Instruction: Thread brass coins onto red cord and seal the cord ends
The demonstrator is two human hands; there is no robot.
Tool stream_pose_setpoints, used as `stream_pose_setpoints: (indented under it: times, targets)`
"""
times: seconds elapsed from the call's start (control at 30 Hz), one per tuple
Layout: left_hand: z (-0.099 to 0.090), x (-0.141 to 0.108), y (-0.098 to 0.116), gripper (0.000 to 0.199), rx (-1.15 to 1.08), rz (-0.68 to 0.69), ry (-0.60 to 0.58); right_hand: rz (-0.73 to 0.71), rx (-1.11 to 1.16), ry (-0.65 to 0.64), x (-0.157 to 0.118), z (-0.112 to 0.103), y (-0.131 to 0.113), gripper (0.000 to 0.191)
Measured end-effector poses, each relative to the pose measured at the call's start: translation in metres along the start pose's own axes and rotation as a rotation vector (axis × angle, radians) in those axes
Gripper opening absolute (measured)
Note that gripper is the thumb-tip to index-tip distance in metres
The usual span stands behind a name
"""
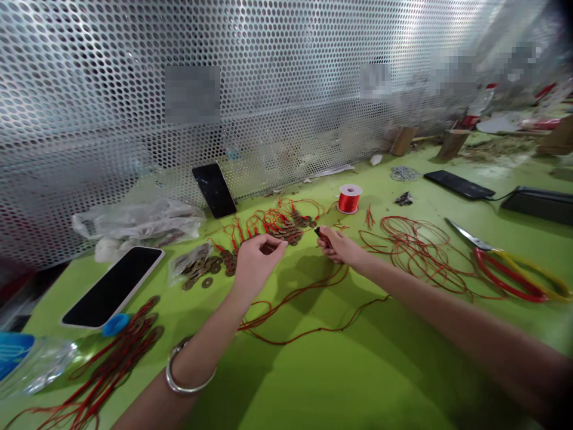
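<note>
My left hand (259,260) is closed, thumb and fingertips pinched together; what lies between them is too small to make out. Facing it, my right hand (338,245) is wrapped round a small dark object like a lighter (318,231), its black end pointing towards the left hand. Just behind the hands lies a heap of old-style brass coins (286,230) tied with red cords. Long red cord (308,291) loops across the green table below both hands. A spool of red thread (348,199) stands upright behind my right hand.
Scissors (510,263) and a tangle of red cord (416,245) lie right. Leftwards are a white-edged phone (114,286), a bag of loose coins (192,263), finished coin strings (129,340) and a plastic bottle (40,361). Another phone (213,190) leans on the perforated metal screen (277,77).
</note>
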State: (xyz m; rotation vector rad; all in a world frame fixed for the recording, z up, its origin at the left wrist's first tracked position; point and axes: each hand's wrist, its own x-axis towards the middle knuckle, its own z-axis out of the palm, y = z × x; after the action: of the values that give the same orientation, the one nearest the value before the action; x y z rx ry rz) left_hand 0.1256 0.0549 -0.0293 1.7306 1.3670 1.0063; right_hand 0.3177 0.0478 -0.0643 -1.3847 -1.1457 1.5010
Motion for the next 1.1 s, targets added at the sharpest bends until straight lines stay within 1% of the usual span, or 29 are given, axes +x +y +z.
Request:
stream_pose_setpoints:
  times: [0.53, 0.97, 1.1]
  targets:
    - [-0.0008, 0.0009, -0.0004, 0.018, 0.018, 0.009, 0.002, 0.002, 0.005, 0.004, 0.0006, -0.0001, 0.0014, 0.036]
    - [-0.0012, -0.0008, 0.0016, 0.018, 0.007, -0.003, 0.009, 0.011, 0.002, 0.005, -0.0022, 0.0016, -0.0026, 0.037]
    - [-0.0005, -0.0001, 0.0013, 0.018, 0.003, -0.020, 0.002, 0.005, 0.003, -0.002, -0.0012, 0.0004, -0.0004, 0.037]
